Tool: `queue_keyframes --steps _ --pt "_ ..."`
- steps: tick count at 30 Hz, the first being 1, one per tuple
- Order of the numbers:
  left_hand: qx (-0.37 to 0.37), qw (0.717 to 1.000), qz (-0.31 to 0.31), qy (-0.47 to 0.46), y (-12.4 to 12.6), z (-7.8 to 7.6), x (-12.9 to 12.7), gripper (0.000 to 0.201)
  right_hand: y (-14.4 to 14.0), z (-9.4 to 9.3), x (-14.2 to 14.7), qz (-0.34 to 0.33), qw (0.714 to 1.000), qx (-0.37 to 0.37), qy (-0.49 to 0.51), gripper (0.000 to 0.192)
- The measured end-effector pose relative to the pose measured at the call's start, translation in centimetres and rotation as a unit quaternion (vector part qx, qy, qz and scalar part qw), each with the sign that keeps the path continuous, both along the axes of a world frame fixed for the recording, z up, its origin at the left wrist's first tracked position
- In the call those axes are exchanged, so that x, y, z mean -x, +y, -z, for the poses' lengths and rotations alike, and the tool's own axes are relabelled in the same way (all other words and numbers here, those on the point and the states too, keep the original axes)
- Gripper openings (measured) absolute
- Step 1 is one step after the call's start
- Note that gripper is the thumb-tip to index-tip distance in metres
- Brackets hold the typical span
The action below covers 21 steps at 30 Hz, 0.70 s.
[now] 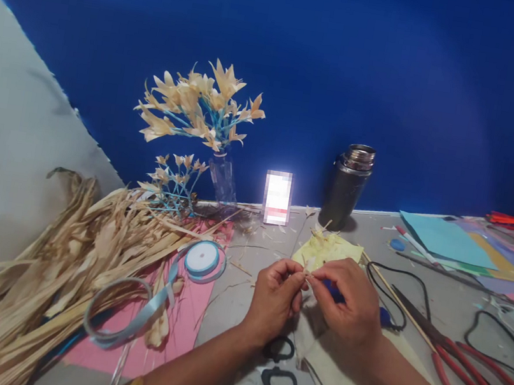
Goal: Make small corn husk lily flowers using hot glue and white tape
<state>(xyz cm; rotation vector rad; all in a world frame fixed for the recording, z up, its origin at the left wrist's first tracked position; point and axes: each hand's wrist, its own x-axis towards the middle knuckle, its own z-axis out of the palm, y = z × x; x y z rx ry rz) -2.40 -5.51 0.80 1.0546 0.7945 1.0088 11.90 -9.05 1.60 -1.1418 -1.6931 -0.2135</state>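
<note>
Over the middle of the table, my left hand (274,295) and my right hand (350,300) meet with their fingertips pinched together. Between them is a small pale piece (307,269), mostly covered by the fingers; it looks like a bit of dried husk. Just behind the hands lies a yellow paper (326,248) with pale scraps on it. Black-handled scissors (279,384) rest below my left wrist. A dark blue object, partly hidden, shows beneath my right hand.
Dried corn husks (68,254) heap on the left, beside ribbon rolls (202,258) and pink paper (192,318). Husk flowers (197,103) stand in a clear bottle (223,178). At the back is an uncapped flask (347,190). Red-handled shears (471,372), black cord (422,278) and coloured sheets (448,239) lie right.
</note>
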Motion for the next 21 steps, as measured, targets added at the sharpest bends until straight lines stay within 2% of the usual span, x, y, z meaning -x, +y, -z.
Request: queue_keyframes --steps 14,21 --pt "-0.048 0.997 0.007 0.062 -0.53 -0.58 0.15 0.019 0.05 -0.45 -0.02 -0.004 1.0 -0.014 0.021 0.014" --pt "-0.095 0.99 0.006 0.105 -0.95 -0.13 0.23 0.018 0.06 0.05 -0.02 -0.006 1.0 -0.005 0.023 0.014"
